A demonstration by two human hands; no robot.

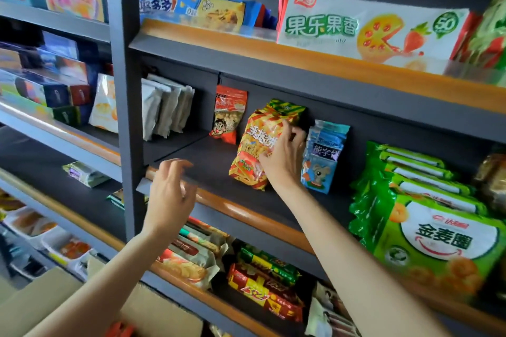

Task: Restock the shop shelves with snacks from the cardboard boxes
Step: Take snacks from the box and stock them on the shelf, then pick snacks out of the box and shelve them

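Two bare hands work at the middle shelf [219, 169] in the head view, the only view given. At centre frame the right hand [284, 156] holds an orange-and-yellow snack bag [253, 145] that stands upright on the shelf floor, its long axis vertical and leaning slightly back; the fingers curl over the bag's upper right edge while the palm lies against its right side. Just right of that hand stands a blue snack packet with a mouse picture [323, 156], close enough that the hand sits between the two packs. Left of the held bag, and further back, a red packet with a cartoon face [228, 115] stands on its own, with bare shelf in front of it. The left hand [171, 191] hovers lower left of centre, above the shelf's wooden front rail [246, 210], fingers loosely spread and holding nothing. It lies well left of the bag, so the right hand is plainly the nearer one. Stacked green biscuit packs [427, 221] fill the right of the shelf. A cardboard box [49, 306] shows at the lower left corner. By my judgement the bag is being set in place, and the next move turns on keeping it upright as the grip loosens.
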